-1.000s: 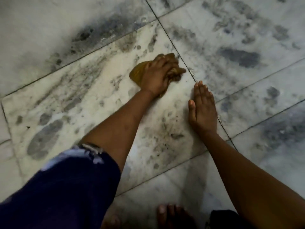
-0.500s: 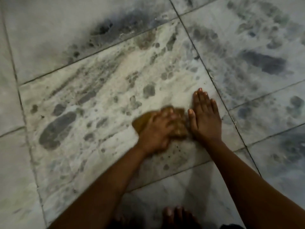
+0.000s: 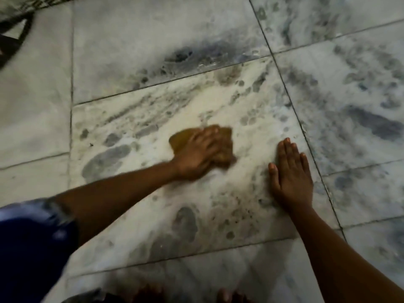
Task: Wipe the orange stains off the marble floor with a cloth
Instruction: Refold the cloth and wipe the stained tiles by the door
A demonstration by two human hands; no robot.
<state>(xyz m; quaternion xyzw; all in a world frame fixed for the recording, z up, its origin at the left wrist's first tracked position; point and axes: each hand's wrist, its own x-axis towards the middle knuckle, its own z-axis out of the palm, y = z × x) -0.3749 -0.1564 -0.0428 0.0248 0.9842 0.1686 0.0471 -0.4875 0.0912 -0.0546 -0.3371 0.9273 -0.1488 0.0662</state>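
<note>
The fingers [image 3: 211, 133] of the left hand [image 3: 196, 156] are closed over one ochre cloth [image 3: 223, 147], which is pressed flat on the marble floor [image 3: 240, 110], probably so that the rubbing has weight behind it. The right hand [image 3: 290, 173] is laid open, fingers spread and holding nothing, just beside the cloth but apart from it, apparently as a support. One cloth and two hands are counted; clear orange stains cannot be told among the grey marks.

Dark blue sleeve [image 3: 32, 237], bare forearms
</note>
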